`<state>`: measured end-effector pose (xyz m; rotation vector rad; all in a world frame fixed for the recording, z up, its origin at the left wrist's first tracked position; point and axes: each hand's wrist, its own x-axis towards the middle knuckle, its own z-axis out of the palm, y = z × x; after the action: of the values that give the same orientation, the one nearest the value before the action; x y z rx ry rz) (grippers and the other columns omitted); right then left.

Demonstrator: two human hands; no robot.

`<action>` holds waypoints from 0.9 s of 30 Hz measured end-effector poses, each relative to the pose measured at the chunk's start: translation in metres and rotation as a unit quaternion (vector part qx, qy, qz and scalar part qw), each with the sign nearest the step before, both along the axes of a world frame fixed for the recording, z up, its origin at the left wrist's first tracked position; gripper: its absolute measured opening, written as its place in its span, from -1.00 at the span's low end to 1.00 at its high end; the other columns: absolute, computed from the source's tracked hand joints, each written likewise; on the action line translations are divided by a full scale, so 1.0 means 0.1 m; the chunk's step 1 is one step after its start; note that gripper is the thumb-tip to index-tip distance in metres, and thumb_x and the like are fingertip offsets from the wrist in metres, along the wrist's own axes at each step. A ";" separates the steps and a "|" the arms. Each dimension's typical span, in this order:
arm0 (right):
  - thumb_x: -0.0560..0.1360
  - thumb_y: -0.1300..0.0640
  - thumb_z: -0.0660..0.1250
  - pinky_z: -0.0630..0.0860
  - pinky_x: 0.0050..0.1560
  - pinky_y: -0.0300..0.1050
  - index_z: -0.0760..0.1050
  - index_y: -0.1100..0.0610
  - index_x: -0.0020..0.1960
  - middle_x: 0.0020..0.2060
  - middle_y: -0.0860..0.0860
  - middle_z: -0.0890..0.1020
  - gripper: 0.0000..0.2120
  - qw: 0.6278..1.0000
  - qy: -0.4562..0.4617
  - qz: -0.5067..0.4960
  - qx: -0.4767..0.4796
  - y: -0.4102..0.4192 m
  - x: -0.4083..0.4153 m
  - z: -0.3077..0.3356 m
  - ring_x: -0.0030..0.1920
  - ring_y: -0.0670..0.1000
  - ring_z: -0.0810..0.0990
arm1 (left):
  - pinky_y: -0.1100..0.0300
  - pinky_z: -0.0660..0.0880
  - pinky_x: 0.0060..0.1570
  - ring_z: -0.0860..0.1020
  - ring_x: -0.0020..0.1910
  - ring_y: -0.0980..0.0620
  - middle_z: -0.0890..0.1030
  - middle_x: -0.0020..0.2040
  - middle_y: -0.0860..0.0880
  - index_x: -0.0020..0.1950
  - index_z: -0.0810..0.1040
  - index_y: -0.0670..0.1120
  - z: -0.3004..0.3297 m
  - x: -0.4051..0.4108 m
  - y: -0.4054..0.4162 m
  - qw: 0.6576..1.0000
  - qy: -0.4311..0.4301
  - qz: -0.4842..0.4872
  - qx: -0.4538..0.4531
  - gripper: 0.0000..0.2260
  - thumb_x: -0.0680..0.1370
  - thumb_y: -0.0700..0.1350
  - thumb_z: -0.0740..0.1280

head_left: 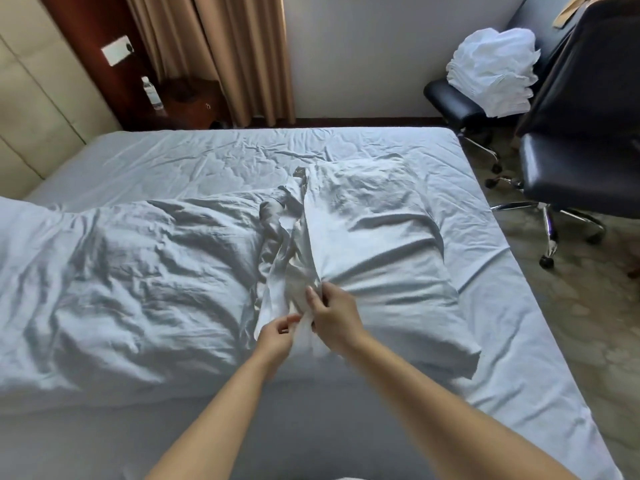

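The pillowcase (374,237) lies on the bed (207,157), where the left hand (277,336) pinches its loose open end between thumb and fingertips while the right hand (334,318) grips the adjoining edge with curled fingers, probably holding the mouth taut for tucking.

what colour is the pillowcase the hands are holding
Plain white, no pattern. The pillowcase shows best in the head view, lying creased on the bed.

Bed (214,157), grey sheet: pillow (374,230) on R side, rumpled duvet (138,271) on L.
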<state>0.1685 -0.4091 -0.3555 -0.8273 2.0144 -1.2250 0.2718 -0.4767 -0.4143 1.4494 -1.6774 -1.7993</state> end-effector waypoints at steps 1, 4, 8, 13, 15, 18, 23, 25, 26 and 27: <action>0.59 0.11 0.22 0.38 -0.38 -0.08 0.27 0.10 -0.36 -0.50 0.06 0.45 -0.64 0.999 -0.029 0.015 -0.001 -0.05 -0.01 0.03 -0.48 0.02 0.47 | 0.22 0.51 -0.20 0.58 -0.20 0.03 0.67 -0.27 0.07 -0.23 0.65 0.06 0.02 0.02 0.00 0.999 0.010 0.044 0.011 -0.65 0.55 -0.33 0.24; 0.58 0.10 0.21 0.48 -0.26 -0.11 0.49 0.16 -0.25 -0.27 0.17 0.63 -0.73 0.992 -0.039 0.079 0.095 -0.03 -0.11 -0.21 -0.29 0.08 0.60 | 0.31 0.46 -0.23 0.50 -0.24 0.12 0.59 -0.20 0.00 -0.05 0.64 -0.02 0.08 0.11 0.08 0.999 -0.023 0.021 0.024 -0.67 0.35 -0.37 0.27; 0.60 0.08 0.18 0.42 -0.14 -0.11 0.58 0.20 -0.15 -0.16 0.11 0.66 -0.71 0.988 -0.039 0.098 0.109 0.10 -0.10 -0.44 -0.09 0.12 0.59 | 0.38 0.42 -0.05 0.48 0.00 0.21 0.52 0.02 0.11 0.10 0.51 0.02 0.02 0.14 0.34 0.981 -0.092 -0.173 0.008 -0.51 0.19 -0.08 0.46; 0.58 0.13 0.17 0.41 0.10 -0.10 0.60 0.13 0.02 0.04 0.09 0.60 -0.77 0.993 0.055 0.065 0.076 0.21 -0.05 -0.46 0.12 0.08 0.52 | 0.34 0.18 -0.48 0.29 -0.40 0.12 0.35 -0.34 0.00 -0.33 0.39 -0.06 0.05 0.00 0.29 0.991 -0.103 -0.061 -0.058 -0.69 0.58 0.00 0.30; 0.50 0.21 0.19 0.32 0.23 -0.11 0.51 0.06 0.23 0.20 0.05 0.48 -0.68 0.978 0.157 0.072 0.117 0.30 -0.05 -0.48 0.25 0.08 0.41 | 0.37 0.29 -0.41 0.37 -0.37 0.11 0.42 -0.23 -0.05 -0.19 0.44 -0.10 0.11 0.00 0.22 0.989 -0.090 -0.042 -0.107 -0.79 0.58 -0.03 0.30; 0.38 0.23 0.26 0.11 0.39 -0.10 0.23 -0.07 0.41 0.37 -0.04 0.21 -0.37 0.943 0.229 0.135 0.201 0.43 0.02 -0.49 0.41 0.04 0.15 | 0.27 0.47 -0.09 0.54 -0.20 0.13 0.56 -0.20 0.03 0.16 0.41 -0.09 0.16 0.05 0.11 0.988 -0.054 -0.006 -0.142 -0.75 0.54 -0.10 0.37; 0.44 0.21 0.31 0.35 0.08 -0.07 0.45 0.04 0.12 0.11 0.01 0.49 -0.73 0.920 0.358 -0.003 0.158 0.15 0.18 -0.28 0.18 0.12 0.44 | 0.26 0.32 -0.29 0.43 -0.36 0.18 0.51 -0.25 0.00 -0.39 0.49 -0.29 0.54 0.18 -0.13 0.977 0.024 -0.124 -0.174 -0.69 0.56 -0.26 0.30; 0.34 0.34 0.33 0.40 -0.17 -0.08 0.50 0.14 -0.14 -0.15 0.08 0.56 -0.84 0.920 0.380 -0.084 0.043 -0.04 0.30 -0.08 -0.08 0.18 0.54 | 0.28 0.25 -0.36 0.36 -0.43 0.20 0.45 -0.34 0.02 -0.49 0.40 -0.27 0.84 0.30 -0.30 0.970 0.107 -0.144 -0.163 -0.63 0.53 -0.30 0.33; 0.27 0.39 0.34 0.38 -0.26 -0.11 0.48 0.15 -0.21 -0.25 0.08 0.55 -0.82 0.913 0.390 -0.116 -0.018 -0.12 0.39 -0.03 -0.18 0.18 0.55 | 0.26 0.24 -0.35 0.37 -0.39 0.16 0.44 -0.32 -0.03 -0.46 0.41 -0.34 0.98 0.39 -0.41 0.966 0.149 -0.152 -0.145 -0.67 0.49 -0.29 0.36; 0.24 0.41 0.34 0.36 -0.30 -0.13 0.46 0.15 -0.20 -0.29 0.08 0.54 -0.78 0.908 0.395 -0.129 -0.059 -0.18 0.49 0.00 -0.24 0.18 0.54 | 0.20 0.23 -0.31 0.38 -0.32 0.06 0.43 -0.28 -0.11 -0.39 0.44 -0.43 1.07 0.48 -0.54 0.964 0.174 -0.158 -0.123 -0.72 0.42 -0.26 0.38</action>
<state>0.2174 -0.4273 -0.3550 -1.3003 2.7817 -1.2844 0.3195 -0.5303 -0.3072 0.7439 -1.9323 -1.7860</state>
